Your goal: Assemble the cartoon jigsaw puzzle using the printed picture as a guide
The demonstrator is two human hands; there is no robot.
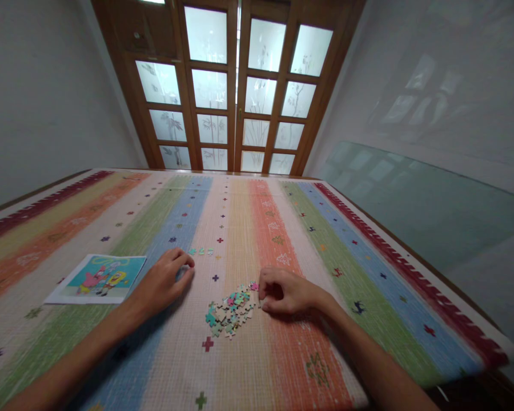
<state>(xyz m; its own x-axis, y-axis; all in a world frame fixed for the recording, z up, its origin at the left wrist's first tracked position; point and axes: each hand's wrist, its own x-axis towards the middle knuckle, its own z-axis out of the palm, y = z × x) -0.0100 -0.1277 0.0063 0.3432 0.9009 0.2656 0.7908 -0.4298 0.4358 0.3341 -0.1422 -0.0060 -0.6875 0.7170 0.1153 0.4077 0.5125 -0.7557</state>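
A loose pile of small jigsaw puzzle pieces (230, 310) lies on the striped cloth in front of me, some showing teal or pink and others their plain backs. At the pile's right edge is my right hand (285, 290), its thumb and index finger curled together on what looks like a puzzle piece, mostly hidden by the fingertips. My left hand (166, 278) rests on the cloth, fingers loosely bent and thumb apart, with nothing visible in it. Just beyond its fingertips, several teal-green puzzle pieces (201, 251) sit in a short row. Left of that hand lies a printed cartoon picture (98, 279).
A striped, patterned tablecloth (248, 365) covers the wide table. Behind the far edge stand wooden doors (235, 85) with frosted panes. White walls (454, 85) rise on both sides, and a pale green panel (411, 194) is on the right one.
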